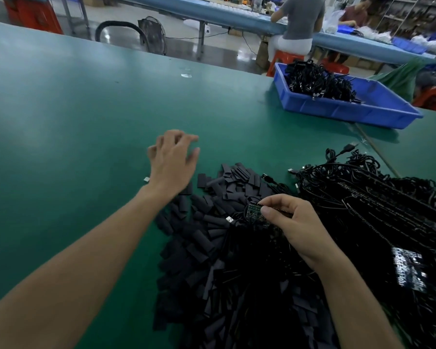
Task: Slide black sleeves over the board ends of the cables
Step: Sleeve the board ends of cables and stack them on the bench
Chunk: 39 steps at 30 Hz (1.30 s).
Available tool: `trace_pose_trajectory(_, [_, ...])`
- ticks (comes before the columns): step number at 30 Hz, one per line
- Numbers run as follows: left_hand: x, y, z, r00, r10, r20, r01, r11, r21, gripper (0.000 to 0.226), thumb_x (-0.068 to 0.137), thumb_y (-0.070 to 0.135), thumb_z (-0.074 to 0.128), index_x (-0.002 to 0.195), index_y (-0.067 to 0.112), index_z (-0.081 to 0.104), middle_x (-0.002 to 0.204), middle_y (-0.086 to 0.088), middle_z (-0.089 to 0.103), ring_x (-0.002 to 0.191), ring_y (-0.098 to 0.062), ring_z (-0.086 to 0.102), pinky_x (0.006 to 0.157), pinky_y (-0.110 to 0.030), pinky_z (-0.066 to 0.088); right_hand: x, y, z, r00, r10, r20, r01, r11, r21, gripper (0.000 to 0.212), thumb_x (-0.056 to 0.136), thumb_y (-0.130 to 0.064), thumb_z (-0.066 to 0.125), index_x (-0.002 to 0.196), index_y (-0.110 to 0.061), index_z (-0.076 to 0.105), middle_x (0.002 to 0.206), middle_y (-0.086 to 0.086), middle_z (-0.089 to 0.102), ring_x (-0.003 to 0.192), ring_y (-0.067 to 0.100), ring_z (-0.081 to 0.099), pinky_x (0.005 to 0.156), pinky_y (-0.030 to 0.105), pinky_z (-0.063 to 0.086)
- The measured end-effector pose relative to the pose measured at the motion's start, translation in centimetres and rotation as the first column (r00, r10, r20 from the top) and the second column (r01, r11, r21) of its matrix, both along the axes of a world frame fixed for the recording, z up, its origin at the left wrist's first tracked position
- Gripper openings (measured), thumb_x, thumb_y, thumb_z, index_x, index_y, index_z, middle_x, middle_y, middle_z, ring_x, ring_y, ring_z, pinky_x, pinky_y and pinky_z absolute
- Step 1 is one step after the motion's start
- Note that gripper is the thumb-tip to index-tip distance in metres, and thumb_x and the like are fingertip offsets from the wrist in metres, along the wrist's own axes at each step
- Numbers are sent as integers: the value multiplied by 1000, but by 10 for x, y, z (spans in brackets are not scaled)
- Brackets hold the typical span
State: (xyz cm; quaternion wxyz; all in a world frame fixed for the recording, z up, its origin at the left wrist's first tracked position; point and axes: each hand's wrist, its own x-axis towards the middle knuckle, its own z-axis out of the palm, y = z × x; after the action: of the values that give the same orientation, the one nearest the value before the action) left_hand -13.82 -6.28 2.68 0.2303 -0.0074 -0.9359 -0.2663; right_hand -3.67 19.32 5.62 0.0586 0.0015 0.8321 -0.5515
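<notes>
Item 1, the grip: your right hand (295, 227) pinches a small green board (255, 213) between thumb and fingertips, closed on it. The board's bare end sticks out to the left of the pinch. Its long axis appears to run left to right, though your fingers cover the rest. Item 2, directly beneath and to the left of the grip: the heap of black sleeves (207, 230), short flat tubes lying at every angle, the nearest just beside the board's exposed end. Item 3, further left and beyond the grip: your left hand (173, 162), fingers spread and loosely bent, holding nothing, hovering over the far-left fringe of the heap. It is the free hand and the one nearer loose sleeves, so a sleeve would likely need to come in from the left, mouth toward the board. Item 4, right of the grip: the tangled cables (368, 197) on the green table (61, 122). Item 5, far beyond and to the right: a blue bin (350, 112) holding more cables.
</notes>
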Motion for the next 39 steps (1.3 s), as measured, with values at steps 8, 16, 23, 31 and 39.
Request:
trace_pose_trajectory(8, [63, 72, 4, 794, -590, 145, 393, 682, 617, 19, 85, 42, 76, 86, 25, 68, 78, 10, 71, 68, -1, 63, 67, -19, 52, -5, -4, -1, 999, -33, -12, 29, 974, -226, 16, 93, -5, 66, 86, -17, 72, 83, -4, 72, 81, 6, 65, 74, 17, 52])
trace_pose_trajectory(16, [75, 78, 6, 696, -712, 91, 262, 370, 891, 12, 89, 16, 75, 81, 16, 66, 72, 6, 60, 70, -9, 52, 70, -20, 44, -2, 0, 5, 999, 13, -42, -26, 940, -341, 6, 81, -18, 75, 86, -14, 73, 81, 0, 74, 77, 8, 69, 70, 15, 53])
trace_pose_trajectory(23, [77, 75, 8, 626, -776, 76, 199, 254, 947, 9, 92, 17, 67, 84, 14, 66, 73, 11, 63, 70, -1, 57, 71, -14, 48, -3, 0, 4, 996, 84, 6, -75, 913, -401, 11, 75, -26, 77, 83, -20, 78, 84, 1, 74, 81, 9, 69, 73, 17, 54])
trace_pose_trajectory(31, [82, 82, 11, 714, -697, -60, 227, 150, 962, 10, 82, 30, 70, 77, 22, 71, 75, 6, 66, 70, -8, 58, 75, -21, 49, -4, 8, 21, 997, 60, 44, -39, 925, -377, 4, 80, -16, 74, 83, -15, 75, 79, 6, 72, 71, 14, 67, 65, 23, 58])
trace_pose_trajectory(39, [90, 105, 26, 888, -351, -296, 370, 164, 915, 12, 101, 9, 56, 91, 13, 62, 88, -3, 78, 88, -12, 73, 83, -21, 53, -8, 7, 45, 974, -221, -44, 198, 933, -301, 21, 93, -10, 68, 75, -19, 76, 75, -1, 70, 76, 15, 65, 77, 36, 58])
